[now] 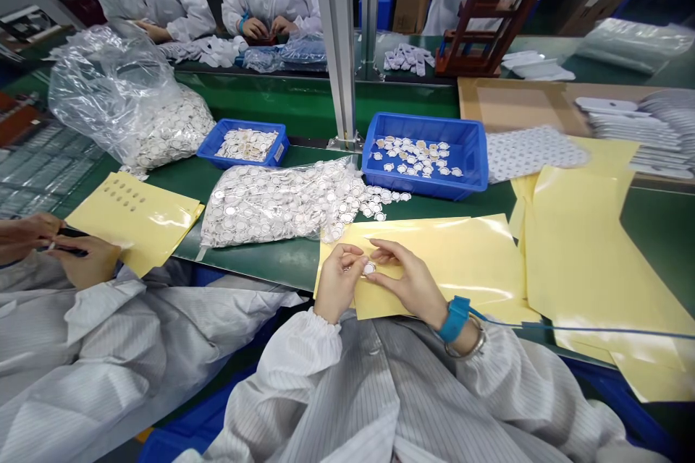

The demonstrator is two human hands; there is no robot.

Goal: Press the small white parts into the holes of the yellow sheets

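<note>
My left hand [337,282] and my right hand [408,279] meet over a yellow backing sheet [467,260] at the near table edge. Together they pinch one small round white disc [369,268] between the fingertips. A blue wrist strap [455,318] with a cord sits on my right wrist. Just beyond my hands lies a clear bag of the same white discs [271,202], with several spilled loose [380,204] beside it.
Two blue bins [472,159] [214,148] hold discs. A large plastic bag of discs [163,132] lies far left. More yellow sheets [586,253] lie right and left [135,217]. A co-worker's hands [65,249] work at the left; others sit across the green belt.
</note>
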